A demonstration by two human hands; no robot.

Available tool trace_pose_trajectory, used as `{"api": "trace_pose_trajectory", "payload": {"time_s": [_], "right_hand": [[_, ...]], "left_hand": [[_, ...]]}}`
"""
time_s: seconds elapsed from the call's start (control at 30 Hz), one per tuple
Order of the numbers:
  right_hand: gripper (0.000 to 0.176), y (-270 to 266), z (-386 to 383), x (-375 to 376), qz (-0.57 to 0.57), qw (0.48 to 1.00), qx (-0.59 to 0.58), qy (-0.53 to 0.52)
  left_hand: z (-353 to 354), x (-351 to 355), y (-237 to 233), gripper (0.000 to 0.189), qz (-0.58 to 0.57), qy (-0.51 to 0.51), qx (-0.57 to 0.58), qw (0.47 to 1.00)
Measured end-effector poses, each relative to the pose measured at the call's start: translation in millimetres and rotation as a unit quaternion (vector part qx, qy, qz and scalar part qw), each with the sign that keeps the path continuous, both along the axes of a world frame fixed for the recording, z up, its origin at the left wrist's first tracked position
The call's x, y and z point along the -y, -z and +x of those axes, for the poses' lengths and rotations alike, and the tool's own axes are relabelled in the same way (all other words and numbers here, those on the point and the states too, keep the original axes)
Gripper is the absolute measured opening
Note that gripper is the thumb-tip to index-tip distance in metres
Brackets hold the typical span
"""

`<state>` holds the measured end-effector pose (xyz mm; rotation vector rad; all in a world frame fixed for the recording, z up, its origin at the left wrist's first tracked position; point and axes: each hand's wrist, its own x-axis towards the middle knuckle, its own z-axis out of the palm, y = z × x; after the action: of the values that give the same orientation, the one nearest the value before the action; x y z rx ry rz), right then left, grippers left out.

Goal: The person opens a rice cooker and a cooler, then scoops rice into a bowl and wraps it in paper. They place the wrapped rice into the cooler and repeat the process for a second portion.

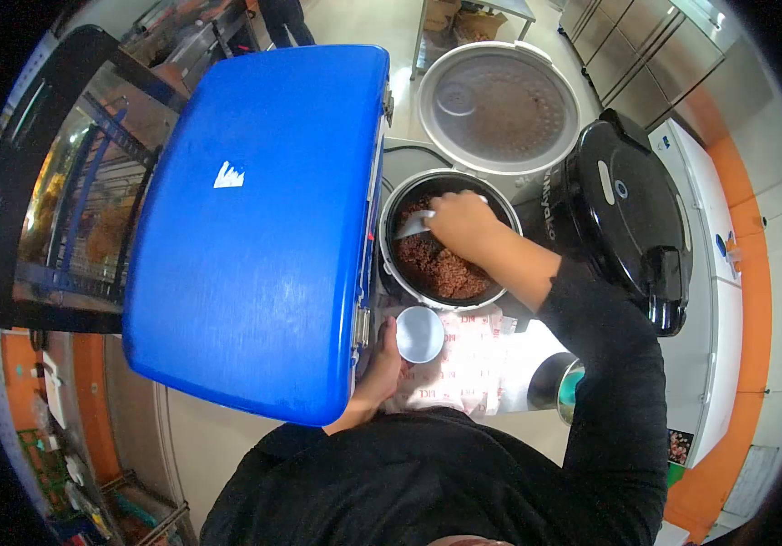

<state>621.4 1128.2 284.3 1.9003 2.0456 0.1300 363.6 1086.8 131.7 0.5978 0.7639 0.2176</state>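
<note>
Reddish-brown cooked grain [459,276], loose and clumped, inside the dark-walled pot [391,264] at mid-scene; grain banked up toward the near right, dark pot bottom not clearly visible. Grey scoop [413,225] in the left half of the pot, its blade down at the grain. Right grip [464,221] clamped on the scoop's handle, over the far part of the pot; the grain lies below it and toward the near side, so the mound sits nearer the body than the knuckles. Left grip [382,369] closed around the left wall of the white cup [420,334], just beside the pot's near rim, mouth up, pale inside showing. Judgement on the scooping: best to slide the blade low under the clumps, lift it level and keep the cup tight to the rim so that stray grains drop back; a light touch should spare the pot wall. Cup on or just above clear plastic packaging [464,369] with red lettering; contact cannot be told. Beyond: translucent lid [500,109] raised at the pot's far side, closed black cooker [627,214] to the right, large blue box [254,227] to the left, partly hiding the left forearm.
</note>
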Motion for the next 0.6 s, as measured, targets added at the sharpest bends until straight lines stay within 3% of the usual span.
{"api": "trace_pose_trajectory", "payload": {"time_s": [0.03,0.13,0.23,0.33,0.43,0.53,0.6], "right_hand": [[0.012,6,4,-5,0.028,0.997,-0.006,-0.074],[0.012,33,2,5,-0.013,0.997,0.011,-0.074],[0.013,-3,-13,12,-0.087,0.992,0.086,-0.019],[0.014,-19,-8,14,-0.156,0.983,0.053,0.076],[0.016,7,18,0,0.036,0.999,0.028,0.028],[0.017,51,24,5,-0.017,0.999,-0.026,0.023],[0.017,46,15,9,-0.057,0.998,-0.038,0.016]], "left_hand": [[0,0,3,0.065,0.0,0.0,-0.006,1.0],[0,0,-14,0.064,-0.002,-0.006,-0.018,1.0],[0,-1,-15,0.063,0.016,0.003,-0.032,0.999],[0,0,-7,0.063,0.003,-0.003,-0.035,0.999],[4,3,-12,0.063,-0.007,-0.01,-0.029,1.0],[5,5,4,0.065,0.011,0.009,-0.03,0.999],[5,3,1,0.065,0.009,0.013,-0.037,0.999]]}}
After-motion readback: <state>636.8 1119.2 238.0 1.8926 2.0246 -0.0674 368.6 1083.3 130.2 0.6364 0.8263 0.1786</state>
